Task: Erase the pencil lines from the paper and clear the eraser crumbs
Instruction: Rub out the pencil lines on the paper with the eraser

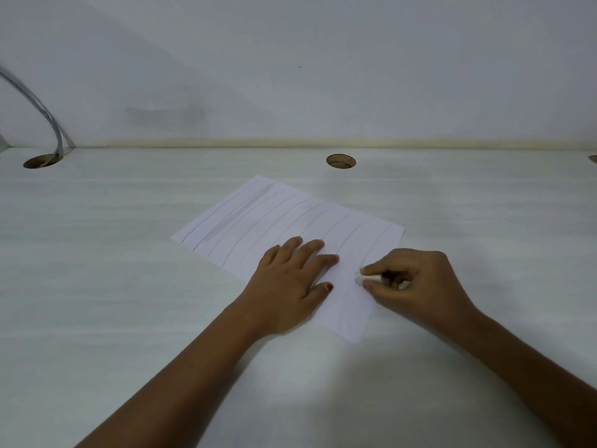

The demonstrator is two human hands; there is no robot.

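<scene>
A white sheet of paper (pixel 277 218) lies at an angle on the white desk (pixel 113 253), crossed by several pencil lines and one wide grey smear near its far left edge. My left hand (pixel 287 286) lies flat on the sheet's near part, fingers straight, pressing it down. My right hand (pixel 413 286) pinches a small white eraser (pixel 368 279) between thumb and fingers, its tip touching the paper near the right side. The lines close to the eraser look very faint. No crumbs are visible.
A round cable hole (pixel 341 161) opens in the desk behind the paper, and another hole (pixel 42 161) at far left has a grey cable (pixel 38 108) running into it. A white wall (pixel 323 59) backs the desk.
</scene>
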